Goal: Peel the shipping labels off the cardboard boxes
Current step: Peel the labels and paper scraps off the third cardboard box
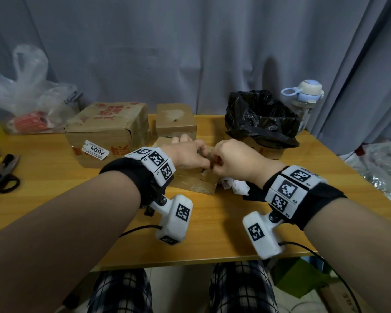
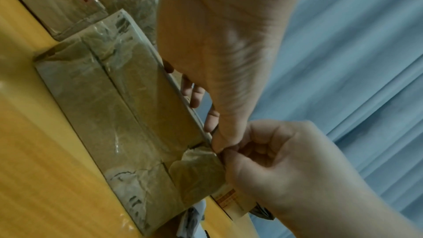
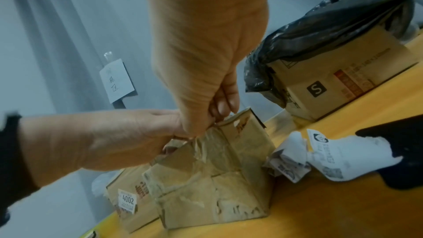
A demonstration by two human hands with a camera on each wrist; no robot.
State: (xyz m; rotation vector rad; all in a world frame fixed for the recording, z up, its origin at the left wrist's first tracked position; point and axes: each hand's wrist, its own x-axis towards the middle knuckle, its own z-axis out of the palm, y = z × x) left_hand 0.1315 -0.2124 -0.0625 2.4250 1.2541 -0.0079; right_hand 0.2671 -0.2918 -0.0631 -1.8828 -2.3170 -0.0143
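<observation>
A small taped cardboard box point(image 1: 195, 185) stands at the table's middle, its sides showing torn paper where a label was. My left hand point(image 1: 201, 154) grips its top edge, fingers curled over the far side point(image 2: 194, 97) and thumb at the corner. My right hand point(image 1: 215, 163) meets it there and pinches a thin strip of tape or label at the box's top corner point(image 3: 213, 122). A crumpled white label point(image 1: 235, 186) lies on the table just right of the box point(image 3: 217, 178). The larger box point(image 1: 106, 132) behind left carries a "4002" sticker point(image 1: 96, 152).
Another small box point(image 1: 175, 119) stands behind the hands. A box lined with a black bag point(image 1: 260, 118) stands at the back right, a water bottle point(image 1: 303, 98) behind it. Scissors point(image 1: 2, 175) and a plastic bag point(image 1: 29, 93) are at the left.
</observation>
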